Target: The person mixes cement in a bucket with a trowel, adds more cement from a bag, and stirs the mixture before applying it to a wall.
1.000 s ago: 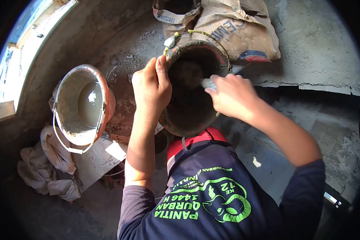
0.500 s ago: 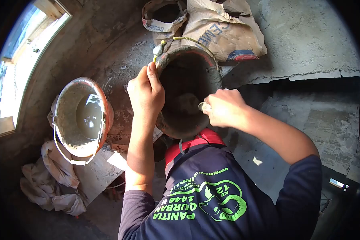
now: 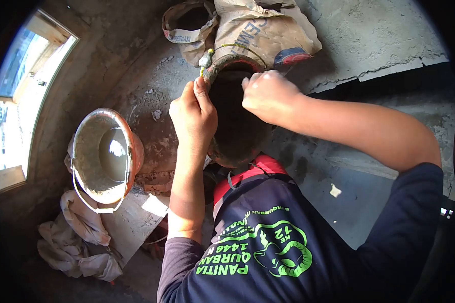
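Observation:
A dark, mortar-stained bucket (image 3: 237, 146) is tilted in front of my body, its mouth towards me. My left hand (image 3: 193, 113) is closed on the bucket's left rim, just below a yellow-wrapped end of the wire handle (image 3: 237, 45). Over the mouth, near the right rim, my right hand (image 3: 270, 96) is closed in a fist. A pale handle end showed in that fist a moment earlier; now the tool is hidden by the fingers and the dark interior.
An orange bucket (image 3: 136, 156) holding greyish liquid stands at left. Behind are a paper cement bag (image 3: 268, 38) and an opened paper sack (image 3: 189, 38). Crumpled cloth sacking (image 3: 83, 227) lies at lower left. A broken-edged concrete slab (image 3: 369, 45) is at upper right.
My right hand has moved up and slightly left across the bucket mouth, its elbow swinging outwards. My left hand keeps its hold on the rim. The view has shifted slightly.

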Tool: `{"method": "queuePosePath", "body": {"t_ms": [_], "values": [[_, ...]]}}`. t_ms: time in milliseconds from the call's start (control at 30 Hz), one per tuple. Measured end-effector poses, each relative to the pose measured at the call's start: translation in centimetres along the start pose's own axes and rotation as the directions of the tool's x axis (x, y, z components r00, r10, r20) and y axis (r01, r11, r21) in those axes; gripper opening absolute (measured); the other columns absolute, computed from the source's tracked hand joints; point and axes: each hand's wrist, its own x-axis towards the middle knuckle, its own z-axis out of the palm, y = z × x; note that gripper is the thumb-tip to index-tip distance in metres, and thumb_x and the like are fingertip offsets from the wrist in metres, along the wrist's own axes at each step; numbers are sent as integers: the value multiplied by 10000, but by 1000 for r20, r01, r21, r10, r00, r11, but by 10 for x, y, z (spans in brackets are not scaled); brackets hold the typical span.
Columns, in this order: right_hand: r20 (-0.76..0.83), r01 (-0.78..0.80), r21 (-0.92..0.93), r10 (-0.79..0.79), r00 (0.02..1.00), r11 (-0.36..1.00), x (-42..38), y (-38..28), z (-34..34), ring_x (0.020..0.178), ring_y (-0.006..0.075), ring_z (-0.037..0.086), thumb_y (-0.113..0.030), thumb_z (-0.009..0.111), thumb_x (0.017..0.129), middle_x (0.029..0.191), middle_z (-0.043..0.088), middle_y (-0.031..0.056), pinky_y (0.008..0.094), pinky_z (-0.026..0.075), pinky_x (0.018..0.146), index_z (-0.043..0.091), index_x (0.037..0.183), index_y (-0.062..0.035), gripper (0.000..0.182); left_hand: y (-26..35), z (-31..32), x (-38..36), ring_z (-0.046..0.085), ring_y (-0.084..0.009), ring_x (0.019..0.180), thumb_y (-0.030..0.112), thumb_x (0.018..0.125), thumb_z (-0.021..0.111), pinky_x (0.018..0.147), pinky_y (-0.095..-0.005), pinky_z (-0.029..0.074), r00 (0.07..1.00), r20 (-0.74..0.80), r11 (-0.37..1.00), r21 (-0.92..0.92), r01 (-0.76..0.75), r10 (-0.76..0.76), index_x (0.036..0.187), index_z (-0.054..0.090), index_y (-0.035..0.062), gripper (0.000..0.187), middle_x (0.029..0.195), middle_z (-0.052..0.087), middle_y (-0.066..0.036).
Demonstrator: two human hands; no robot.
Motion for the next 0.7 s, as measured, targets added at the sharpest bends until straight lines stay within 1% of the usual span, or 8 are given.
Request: {"method": "queuePosePath", "body": {"t_ms": [133, 200, 267, 367, 467, 567, 667, 700], "values": [[-7, 176, 134, -176, 984, 975, 19, 37, 6, 809, 260, 735, -182, 712, 772, 779, 717, 117, 389, 581, 642, 737, 747, -62, 125, -2, 7, 0, 632, -405, 557, 223, 1058, 510, 506, -448, 459, 999, -29, 998, 38, -43, 44, 784, 609, 7, 363, 595, 583, -214], [232, 148, 243, -206, 951, 959, 22, 58, 6, 853, 313, 731, -233, 778, 789, 822, 728, 152, 435, 578, 712, 733, 793, -38, 200, 0, -1, 3, 640, -397, 559, 222, 1057, 511, 507, -446, 459, 999, -33, 1000, 6, 20, -20, 791, 616, 5, 359, 604, 588, -218], [191, 89, 373, -171, 967, 924, 21, 71, 10, 855, 363, 716, -242, 764, 808, 830, 720, 177, 468, 568, 744, 730, 850, -17, 232, -6, 2, 4, 649, -392, 568, 224, 1057, 510, 512, -443, 465, 999, -54, 1000, -23, -8, 7, 819, 642, 0, 352, 623, 606, -221], [337, -99, 581, -128, 933, 808, 5, 72, 42, 884, 407, 691, -238, 751, 820, 858, 704, 222, 497, 545, 786, 730, 970, -29, 258, -11, -5, 4, 641, -367, 537, 233, 1065, 496, 504, -409, 460, 999, -48, 1000, 2, 19, -18, 870, 673, -7, 356, 622, 608, -216], [317, -198, 830, -149, 936, 521, -24, 58, 66, 824, 398, 687, -218, 744, 849, 803, 686, 230, 475, 521, 725, 724, 950, -11, 231, -14, -8, 2, 594, -307, 478, 217, 1072, 479, 485, -366, 422, 996, -69, 994, -99, 52, -59, 866, 656, -20, 361, 588, 569, -196], [369, -326, 891, -83, 926, 316, -43, 45, 70, 743, 403, 670, -203, 723, 864, 768, 678, 222, 444, 514, 698, 731, 962, -18, 208, -12, -10, -1, 516, -249, 435, 211, 1077, 471, 469, -352, 383, 996, -5, 995, -47, 85, -85, 817, 611, -28, 379, 557, 526, -171], [217, -219, 975, -56, 974, -26, -61, 13, 114, 629, 185, 636, -219, 730, 893, 679, 658, 122, 357, 497, 594, 731, 965, 3, 234, -8, -7, -3, 411, -141, 465, 206, 1085, 462, 469, -325, 336, 997, -21, 994, -84, 76, -78, 760, 533, -31, 408, 537, 461, -126], [315, -336, 920, -131, 940, -200, -60, 8, 106, 592, 132, 591, -237, 724, 913, 672, 641, 81, 316, 468, 544, 733, 985, -8, 240, -10, -7, -3, 393, -129, 476, 207, 1087, 458, 470, -320, 329, 998, -20, 995, -79, 64, -65, 755, 526, -29, 413, 537, 453, -112]]}}
